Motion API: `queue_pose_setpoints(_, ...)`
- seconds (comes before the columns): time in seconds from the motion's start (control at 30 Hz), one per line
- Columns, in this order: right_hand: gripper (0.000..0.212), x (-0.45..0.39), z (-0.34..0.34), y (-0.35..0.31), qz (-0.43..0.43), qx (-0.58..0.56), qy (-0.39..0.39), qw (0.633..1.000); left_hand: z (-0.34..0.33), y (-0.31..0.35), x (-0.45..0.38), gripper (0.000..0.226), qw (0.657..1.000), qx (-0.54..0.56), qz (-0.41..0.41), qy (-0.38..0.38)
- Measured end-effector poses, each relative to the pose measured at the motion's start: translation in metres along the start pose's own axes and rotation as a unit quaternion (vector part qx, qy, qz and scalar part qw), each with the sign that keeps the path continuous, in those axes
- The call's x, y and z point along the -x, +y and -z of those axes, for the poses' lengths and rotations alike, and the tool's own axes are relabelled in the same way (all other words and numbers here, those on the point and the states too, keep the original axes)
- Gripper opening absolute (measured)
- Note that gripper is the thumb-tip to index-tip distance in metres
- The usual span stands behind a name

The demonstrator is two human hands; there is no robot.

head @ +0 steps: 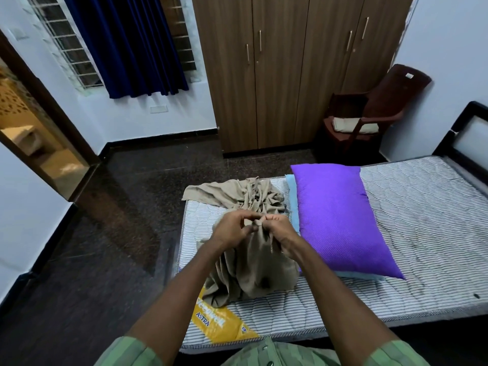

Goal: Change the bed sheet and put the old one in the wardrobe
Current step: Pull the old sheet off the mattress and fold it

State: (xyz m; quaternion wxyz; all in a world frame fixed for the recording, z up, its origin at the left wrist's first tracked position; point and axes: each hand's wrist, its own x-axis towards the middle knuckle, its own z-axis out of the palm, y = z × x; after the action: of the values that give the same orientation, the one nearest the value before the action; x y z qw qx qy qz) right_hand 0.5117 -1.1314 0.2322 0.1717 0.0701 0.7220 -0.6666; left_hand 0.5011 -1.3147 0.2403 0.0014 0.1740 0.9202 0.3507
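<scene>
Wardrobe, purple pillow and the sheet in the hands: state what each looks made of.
Wardrobe: looks like wood-grain laminate board, matte, with slim metal handles.
Purple pillow: woven synthetic cover with a slight sheen and a fine dotted texture.
Beige sheet, pinched by the left hand and right hand: soft, matte cloth, probably cotton, judging by its limp folds.

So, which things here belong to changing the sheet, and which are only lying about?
Belong to the job:
beige sheet, held by left hand and right hand
striped mattress
wardrobe

Only lying about:
purple pillow
brown chair
blue curtain
</scene>
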Motion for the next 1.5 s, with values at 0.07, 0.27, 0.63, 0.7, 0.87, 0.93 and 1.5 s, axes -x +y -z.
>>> queue_pose_setpoints(0.07,0.017,0.003,0.005,-0.003,0.003,0.022,-0.007,1.0,0.0,-0.005,-0.001,0.014,0.999,-0.007,0.04,0.03)
queue_pose_setpoints(0.27,0.017,0.002,0.013,0.001,0.054,0.115,0.061,0.99,0.01,-0.013,0.002,0.01,0.978,-0.017,0.149,0.145)
queue_pose_setpoints(0.63,0.017,-0.011,-0.006,0.019,-0.156,-0.379,0.335,0.848,0.012,-0.001,0.0,0.027,0.804,0.431,0.363,0.189)
queue_pose_setpoints(0.7,0.03,-0.029,-0.02,0.04,-0.161,-0.363,0.264,0.879,0.011,-0.003,0.0,0.029,0.784,0.453,0.39,0.168)
queue_pose_setpoints(0.87,0.027,0.012,-0.054,0.003,-0.22,-0.24,0.067,0.943,0.006,0.01,-0.001,0.023,0.726,0.517,0.418,0.176)
queue_pose_setpoints(0.93,0.023,0.011,-0.064,0.004,-0.198,-0.201,0.121,0.952,0.003,0.016,-0.001,0.026,0.729,0.508,0.421,0.182)
queue_pose_setpoints(1.5,0.024,0.011,-0.096,0.01,-0.157,-0.302,0.181,0.923,-0.028,0.002,0.033,0.035,0.871,0.347,0.313,0.153)
